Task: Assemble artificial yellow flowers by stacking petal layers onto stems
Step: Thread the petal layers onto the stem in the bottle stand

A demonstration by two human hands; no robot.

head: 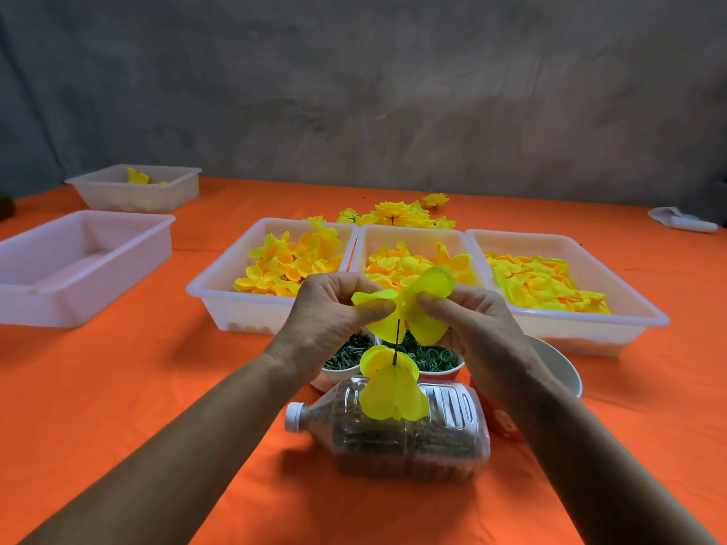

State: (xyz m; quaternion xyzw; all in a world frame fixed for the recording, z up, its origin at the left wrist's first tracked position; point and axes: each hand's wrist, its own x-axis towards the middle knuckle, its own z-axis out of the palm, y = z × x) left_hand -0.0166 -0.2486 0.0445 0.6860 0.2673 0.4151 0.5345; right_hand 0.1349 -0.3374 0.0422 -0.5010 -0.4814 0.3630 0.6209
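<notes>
Head view: left hand (334,312) and right hand (468,320) both pinching one petal layer (417,304); five trays (220,304).

I see two bare forearms coming in from the bottom corners, with no sleeves anywhere up to the edge of the view. The left hand (334,308) and the right hand (472,320) wear no gloves, and I can make out no rings, watch or bands at either wrist. The nails that show on the thumbs are short and unpainted. Creases mark the knuckles and the backs of both wrists.
</notes>
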